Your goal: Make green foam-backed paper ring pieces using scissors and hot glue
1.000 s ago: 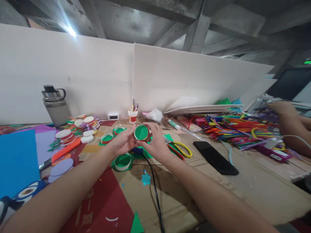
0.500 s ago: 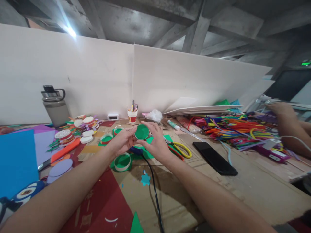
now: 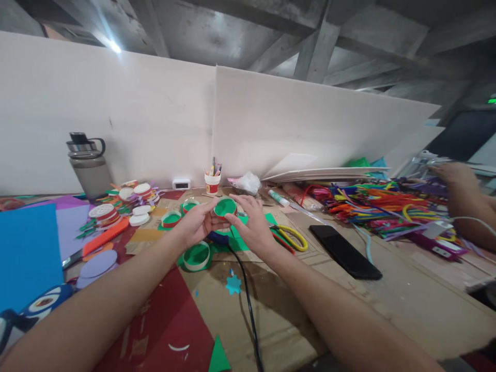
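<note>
Between my two hands is a shallow paper cup section [image 3: 225, 207] with a green inside and a red-and-white wall. My left hand [image 3: 198, 223] is closed on its left side, with fingers under it. On the other side, my right hand [image 3: 252, 223] has its thumb and fingers curved against the wall. Below my left hand a similar white ring [image 3: 196, 257] lies on green foam. Another red-and-white ring [image 3: 171, 219] with a green base is farther left, and one more [image 3: 189, 206] sits behind it. A dark blue tool with a black cord [image 3: 244, 279] is partly hidden under my hands.
Yellow-handled scissors [image 3: 294, 237] and a black phone [image 3: 344, 251] lie to the right. Pipe cleaners [image 3: 372, 204] are heaped near another person's hand [image 3: 457, 178]. An orange utility knife [image 3: 104, 237], a water bottle [image 3: 91, 170] and a pencil cup [image 3: 212, 183] stand or lie left and behind.
The cup section has tipped from facing me to lying flatter, so its red-and-white wall now shows. Both hands remain around it, and the camera view has shifted slightly.
</note>
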